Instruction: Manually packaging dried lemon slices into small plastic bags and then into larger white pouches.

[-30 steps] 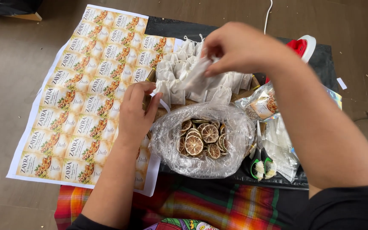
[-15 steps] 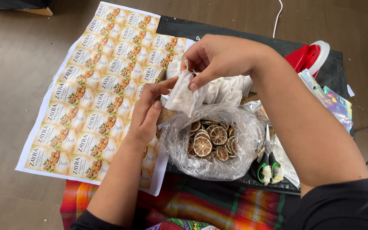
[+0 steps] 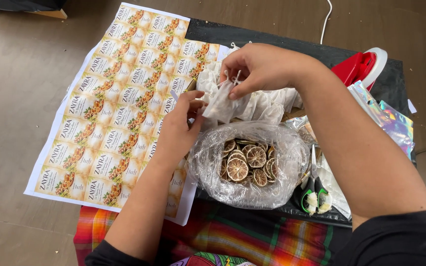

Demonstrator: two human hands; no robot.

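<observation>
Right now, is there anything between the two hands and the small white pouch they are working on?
Nothing visible. The right hand pinches the small white pouch at its top, and the left hand touches its side. The pouch is held above the clear bag of dried citrus slices, apart from it.

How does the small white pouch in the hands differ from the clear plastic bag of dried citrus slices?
The small white pouch is opaque fabric; the clear plastic bag is see-through. The pouch is held aloft by both hands, the bag rests on the black mat. The bag is far larger and lies open, showing slices.
</observation>
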